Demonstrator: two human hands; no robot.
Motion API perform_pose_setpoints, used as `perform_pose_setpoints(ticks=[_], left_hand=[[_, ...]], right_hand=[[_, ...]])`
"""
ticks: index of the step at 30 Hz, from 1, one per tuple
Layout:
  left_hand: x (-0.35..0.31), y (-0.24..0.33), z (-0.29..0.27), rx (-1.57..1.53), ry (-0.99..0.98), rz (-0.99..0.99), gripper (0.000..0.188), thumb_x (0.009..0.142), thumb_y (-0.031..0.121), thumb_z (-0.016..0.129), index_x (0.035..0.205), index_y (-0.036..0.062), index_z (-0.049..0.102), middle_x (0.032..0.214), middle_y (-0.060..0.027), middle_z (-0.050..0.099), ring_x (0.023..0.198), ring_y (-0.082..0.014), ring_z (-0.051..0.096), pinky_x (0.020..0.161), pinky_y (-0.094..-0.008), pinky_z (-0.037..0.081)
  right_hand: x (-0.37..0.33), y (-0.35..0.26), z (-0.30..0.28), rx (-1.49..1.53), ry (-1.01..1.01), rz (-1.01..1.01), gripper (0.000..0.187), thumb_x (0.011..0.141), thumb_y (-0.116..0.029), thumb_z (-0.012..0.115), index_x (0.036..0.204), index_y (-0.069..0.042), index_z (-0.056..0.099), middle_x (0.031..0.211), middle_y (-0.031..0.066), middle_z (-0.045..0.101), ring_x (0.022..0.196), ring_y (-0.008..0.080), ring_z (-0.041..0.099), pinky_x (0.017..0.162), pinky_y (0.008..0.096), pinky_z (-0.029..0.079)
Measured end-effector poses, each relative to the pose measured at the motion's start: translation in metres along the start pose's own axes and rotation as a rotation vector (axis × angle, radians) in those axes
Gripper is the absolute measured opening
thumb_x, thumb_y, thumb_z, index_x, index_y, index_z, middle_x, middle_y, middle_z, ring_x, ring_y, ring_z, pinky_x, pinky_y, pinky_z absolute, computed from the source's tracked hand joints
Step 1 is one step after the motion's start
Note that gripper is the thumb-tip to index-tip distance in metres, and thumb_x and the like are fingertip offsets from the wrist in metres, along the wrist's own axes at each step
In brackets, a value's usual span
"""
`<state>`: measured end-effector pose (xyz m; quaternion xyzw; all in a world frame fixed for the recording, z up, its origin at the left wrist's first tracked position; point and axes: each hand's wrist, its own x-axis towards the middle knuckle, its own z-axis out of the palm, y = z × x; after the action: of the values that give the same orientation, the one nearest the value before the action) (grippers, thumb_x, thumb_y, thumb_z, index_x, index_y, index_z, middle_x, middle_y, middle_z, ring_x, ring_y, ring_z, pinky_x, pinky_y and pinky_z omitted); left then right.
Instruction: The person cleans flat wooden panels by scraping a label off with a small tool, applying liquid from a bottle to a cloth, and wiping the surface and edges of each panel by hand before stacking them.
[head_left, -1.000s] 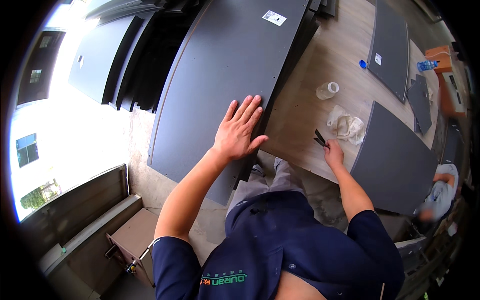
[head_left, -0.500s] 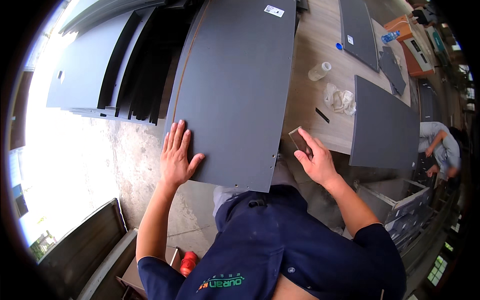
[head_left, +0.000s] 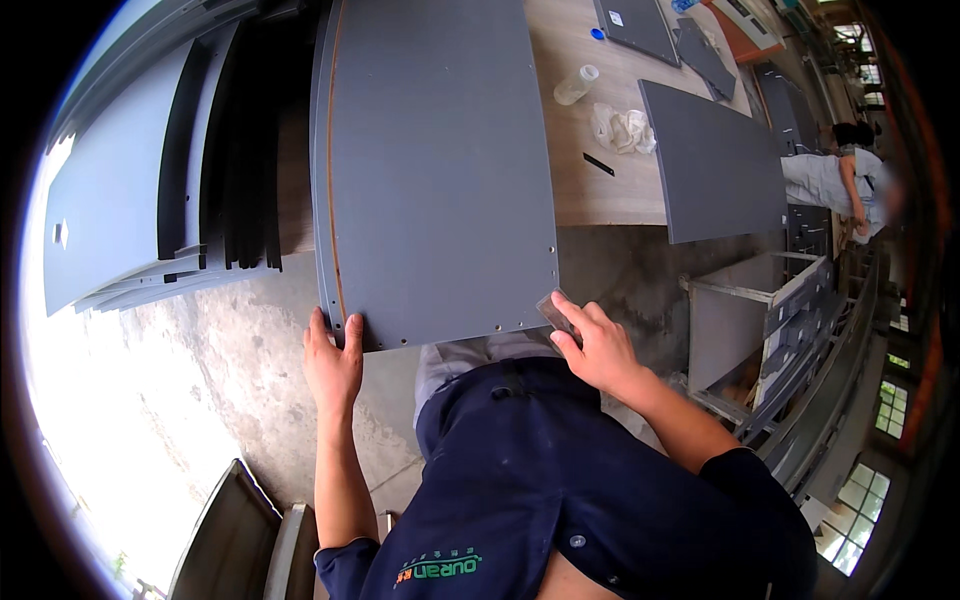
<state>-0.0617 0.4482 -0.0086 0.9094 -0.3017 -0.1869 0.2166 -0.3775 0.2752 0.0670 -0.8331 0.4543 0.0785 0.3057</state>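
Note:
A long dark grey panel [head_left: 440, 180] with a brown line along its left side and small holes near its edges lies lengthwise in front of me. My left hand [head_left: 333, 365] holds its near left corner, thumb over the near edge and fingers at the left side. In my right hand [head_left: 600, 350] is a small flat rectangular piece [head_left: 552, 309], pinched between thumb and fingers; its kind is unclear. That piece is at the panel's near right corner; whether it touches the edge I cannot tell.
Stacked grey panels [head_left: 120, 180] stand at left. On the wooden table [head_left: 590, 205] at right are a jar [head_left: 576, 86], crumpled white cloth or plastic [head_left: 625, 130], a black strip [head_left: 598, 164] and another grey panel [head_left: 710, 165]. Beyond an open cabinet frame [head_left: 735, 330], a person [head_left: 835, 185] works.
My left hand has gone from lying flat on the panel to holding its near left corner. My right hand has brought the small piece to the near right corner. The view has shifted.

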Motion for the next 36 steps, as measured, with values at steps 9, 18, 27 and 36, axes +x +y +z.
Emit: perform_pose_setpoints(ticks=[9,18,27,36], left_hand=[[-0.005,0.006,0.005,-0.95,-0.108,-0.397,0.073,0.094,0.021,0.067,0.148,-0.006,0.027,0.071,-0.0042,0.062,0.049,-0.0074,0.046,0.042,-0.023,0.036],[-0.019,0.02,0.005,-0.938,-0.123,-0.431,0.08,0.094,0.02,0.067,0.152,-0.0034,0.017,0.065,-0.0002,0.055,0.048,-0.0065,0.042,0.042,-0.024,0.034],[-0.038,0.012,0.006,-0.779,-0.178,-0.384,0.093,0.089,0.027,0.074,0.153,-0.0046,0.014,0.072,-0.0035,0.055,0.059,-0.0124,0.051,0.055,-0.0293,0.046],[0.011,0.017,-0.004,-0.138,0.243,0.208,0.079,0.081,0.025,0.074,0.142,-0.0062,0.036,0.125,-0.0223,0.048,0.118,-0.039,0.046,0.103,-0.0463,0.038]], right_hand=[[-0.007,-0.002,-0.003,-0.001,0.003,0.034,0.053,0.092,-0.031,0.062,0.142,-0.019,0.05,0.094,0.0148,0.056,0.078,0.0386,0.063,0.07,0.0484,0.053],[-0.01,-0.005,-0.002,0.0,0.019,0.078,0.055,0.092,-0.033,0.061,0.144,-0.019,0.047,0.096,0.0193,0.057,0.081,0.0426,0.063,0.074,0.0501,0.052],[0.173,-0.011,-0.041,-0.057,0.232,0.09,0.052,0.095,-0.034,0.054,0.142,-0.015,0.049,0.118,0.0219,0.063,0.103,0.0444,0.063,0.093,0.0503,0.05],[0.197,-0.017,-0.062,-0.15,0.143,0.049,0.05,0.092,-0.033,0.055,0.138,-0.011,0.053,0.124,0.0178,0.065,0.115,0.0372,0.061,0.1,0.0438,0.048]])
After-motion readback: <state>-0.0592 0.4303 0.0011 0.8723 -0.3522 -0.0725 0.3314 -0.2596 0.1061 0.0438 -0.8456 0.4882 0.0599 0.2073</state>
